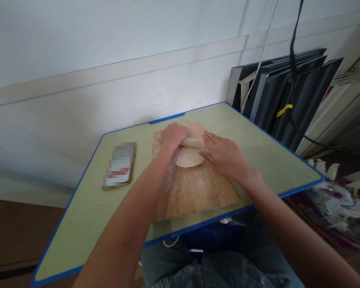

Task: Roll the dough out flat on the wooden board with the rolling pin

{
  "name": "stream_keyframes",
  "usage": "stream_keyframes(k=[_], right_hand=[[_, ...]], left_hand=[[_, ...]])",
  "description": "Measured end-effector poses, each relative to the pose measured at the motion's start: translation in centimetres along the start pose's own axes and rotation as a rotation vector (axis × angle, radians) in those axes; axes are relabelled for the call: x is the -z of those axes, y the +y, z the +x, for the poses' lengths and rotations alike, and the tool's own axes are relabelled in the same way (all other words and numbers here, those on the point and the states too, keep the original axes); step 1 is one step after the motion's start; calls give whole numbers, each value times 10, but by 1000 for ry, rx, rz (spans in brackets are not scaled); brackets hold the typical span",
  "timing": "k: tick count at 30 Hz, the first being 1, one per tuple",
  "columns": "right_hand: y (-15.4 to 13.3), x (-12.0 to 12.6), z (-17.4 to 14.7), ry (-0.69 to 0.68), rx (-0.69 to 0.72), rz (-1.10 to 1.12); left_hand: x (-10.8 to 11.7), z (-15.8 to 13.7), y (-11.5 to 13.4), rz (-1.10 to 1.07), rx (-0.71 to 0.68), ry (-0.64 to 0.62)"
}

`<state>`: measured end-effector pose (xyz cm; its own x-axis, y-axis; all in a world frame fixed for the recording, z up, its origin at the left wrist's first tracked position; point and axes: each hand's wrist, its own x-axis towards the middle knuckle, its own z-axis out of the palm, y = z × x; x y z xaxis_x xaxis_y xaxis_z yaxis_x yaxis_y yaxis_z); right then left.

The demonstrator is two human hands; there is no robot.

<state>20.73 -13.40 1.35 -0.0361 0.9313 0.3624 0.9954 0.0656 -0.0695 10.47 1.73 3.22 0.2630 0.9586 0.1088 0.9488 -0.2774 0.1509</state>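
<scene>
A thin, round, cream dough sheet [188,157] lies toward 12 o'clock on a brown wooden board [195,194]. The left hand [174,134] covers the 9 o'clock end of a pale cylindrical rolling pin [193,143], its grip impossible to tell; the right hand [225,154], fingers extended and unclenched, touches the 3 o'clock end. The dough looks soft and tearable, best supported beneath 6 o'clock; the pin looks stiff.
</scene>
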Motion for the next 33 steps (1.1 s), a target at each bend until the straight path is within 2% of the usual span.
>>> stream_keyframes(k=[7, 14, 18, 23, 27, 33], right_hand=[[27, -13, 32, -123, -6, -59], [35, -13, 53, -187, -65, -39], [36, -11, 60, -199, -97, -19], [35, -9, 57, -205, -80, -29], [31, -10, 45, -189, -58, -31], [20, -6, 14, -86, -69, -56]], left_hand=[[-3, 13, 5, -10, -53, -10], [-12, 33, 4, -47, -43, -41], [-14, 35, 0, -48, -39, -44], [-8, 21, 2, 65, -66, -73], [6, 4, 9, 216, -181, -126], [25, -40, 10, 267, -295, -151]])
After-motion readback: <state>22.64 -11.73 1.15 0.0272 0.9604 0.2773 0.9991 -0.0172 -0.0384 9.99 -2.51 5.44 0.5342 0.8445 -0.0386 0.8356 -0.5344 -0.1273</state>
